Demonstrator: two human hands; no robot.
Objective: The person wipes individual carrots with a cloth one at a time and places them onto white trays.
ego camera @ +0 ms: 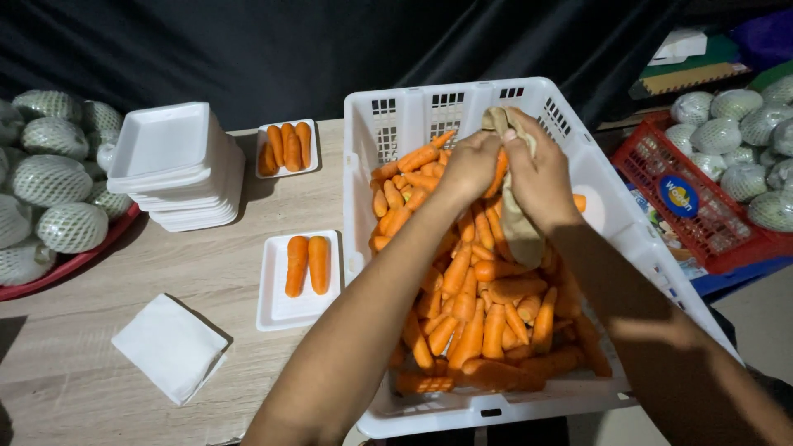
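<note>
Carrots (479, 306) are heaped in a white plastic crate (396, 116) on a wooden table (83, 363), above which both hands are raised. One carrot (499, 172) is gripped by the closed left hand (471, 163), while a beige cloth (519, 227) is clasped against it by the right hand (541, 177). Just beside the crate, two carrots are laid on a foam tray (281, 310), with stacked trays (178, 169) behind

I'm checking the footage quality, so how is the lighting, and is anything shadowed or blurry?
Head view: even light on the wooden table and white crate, a black backdrop behind; both forearms fall into dark shadow near the bottom edge; the left hand and right hand look slightly soft, carrots sharp.
</note>
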